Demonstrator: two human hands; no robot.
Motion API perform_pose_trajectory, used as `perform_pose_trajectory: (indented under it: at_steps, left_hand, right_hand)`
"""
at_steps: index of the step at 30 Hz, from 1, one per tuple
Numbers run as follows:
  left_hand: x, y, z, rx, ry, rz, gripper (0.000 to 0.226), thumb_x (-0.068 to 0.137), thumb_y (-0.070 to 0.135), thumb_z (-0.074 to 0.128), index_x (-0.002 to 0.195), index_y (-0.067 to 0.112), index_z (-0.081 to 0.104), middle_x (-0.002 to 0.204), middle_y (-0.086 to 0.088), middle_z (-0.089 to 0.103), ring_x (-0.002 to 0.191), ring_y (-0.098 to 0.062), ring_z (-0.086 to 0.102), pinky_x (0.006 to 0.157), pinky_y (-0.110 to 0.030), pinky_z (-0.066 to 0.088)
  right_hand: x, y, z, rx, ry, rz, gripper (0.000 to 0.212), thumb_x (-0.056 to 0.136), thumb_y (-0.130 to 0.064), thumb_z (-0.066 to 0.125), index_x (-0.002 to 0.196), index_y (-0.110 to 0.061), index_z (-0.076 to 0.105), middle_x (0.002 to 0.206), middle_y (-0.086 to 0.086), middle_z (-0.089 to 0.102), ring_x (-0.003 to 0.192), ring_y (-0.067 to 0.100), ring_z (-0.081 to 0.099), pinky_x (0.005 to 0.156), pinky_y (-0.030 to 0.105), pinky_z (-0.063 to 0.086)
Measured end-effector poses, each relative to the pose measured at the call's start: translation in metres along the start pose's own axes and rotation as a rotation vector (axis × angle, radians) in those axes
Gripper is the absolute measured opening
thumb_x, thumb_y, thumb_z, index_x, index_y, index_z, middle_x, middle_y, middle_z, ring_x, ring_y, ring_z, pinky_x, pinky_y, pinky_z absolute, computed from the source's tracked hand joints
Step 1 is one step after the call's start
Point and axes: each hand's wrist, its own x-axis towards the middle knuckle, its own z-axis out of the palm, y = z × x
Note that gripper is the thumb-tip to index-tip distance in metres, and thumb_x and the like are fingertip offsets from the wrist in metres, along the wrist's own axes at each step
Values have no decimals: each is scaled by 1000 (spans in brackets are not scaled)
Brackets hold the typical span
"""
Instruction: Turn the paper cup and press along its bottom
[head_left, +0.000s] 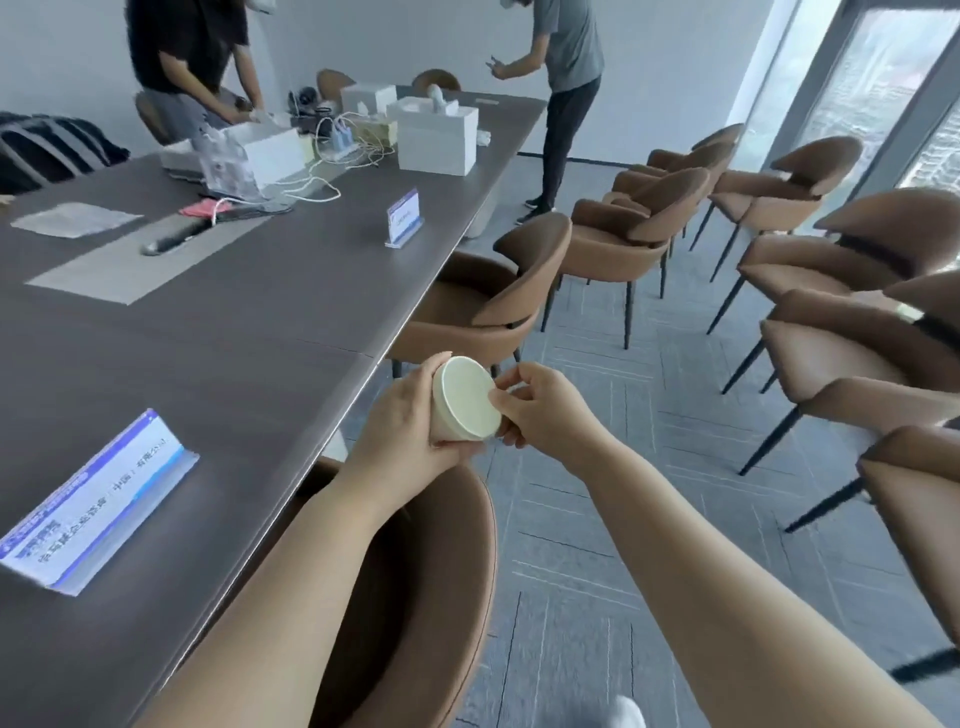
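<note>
My left hand (410, 415) is curled round the side of a small round tub (460, 400). It holds the tub tipped on its side, in the air, just off the edge of the table (234, 332). My right hand (540, 405) pinches the rim of the lid (470, 397) with its fingertips (501, 400). The lid sits on the tub and looks flat and shut.

I think I am at the step of working the lid. I cannot tell if I mean to take it off or press it on. The next move needs my left hand to keep the tub from turning, while my right hand twists or pulls at the rim.

I count one tub and one lid. On the table I count two name cards. One card (96, 499) is near the tub, and the other card (405, 215) is farther up the table. A chair (415, 571) is right under my arms, tucked at the table. Two people stand at the far end of the table, one in black (192, 57) and one in grey (566, 78). White boxes (439, 137) sit there too. More brown chairs stand away from the table, by the window; I cannot count them all.
</note>
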Motion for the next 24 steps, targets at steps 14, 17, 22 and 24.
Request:
perform_pose_trajectory:
  at_steps: [14, 17, 22, 24]
  left_hand:
    - [96, -50, 18, 173, 534, -573, 76, 57, 23, 82, 120, 28, 41, 115, 19, 48, 106, -4, 45, 78, -19, 38]
    - [98, -82, 7, 192, 633, -662, 78, 57, 24, 83, 118, 39, 37, 108, 36, 39, 101, 21, 36, 75, -8, 35]
    - [110, -133, -13, 216, 796, -789, 79, 57, 26, 84, 118, 39, 36, 112, 24, 43, 98, 17, 36, 72, -5, 34]
    - [109, -145, -28, 248, 857, -839, 78, 58, 26, 84, 119, 37, 36, 112, 20, 42, 99, 20, 34, 71, -8, 34]
  right_hand:
    - [227, -30, 32, -50, -769, -319, 6, 86, -11, 53, 82, -15, 51, 53, 1, 61, 38, 7, 54, 44, 20, 48]
    - [254, -41, 73, -80, -889, -366, 9, 87, -10, 52, 83, -18, 50, 55, 1, 61, 40, 9, 54, 48, 23, 48]
    - [292, -65, 138, -80, -1008, -379, 8, 86, -8, 51, 84, -17, 50, 50, -2, 61, 38, 8, 54, 42, 20, 46]
    - [299, -80, 165, -94, -1084, -406, 5, 87, -10, 50, 86, -14, 50, 52, 2, 62, 39, 10, 55, 40, 20, 45]
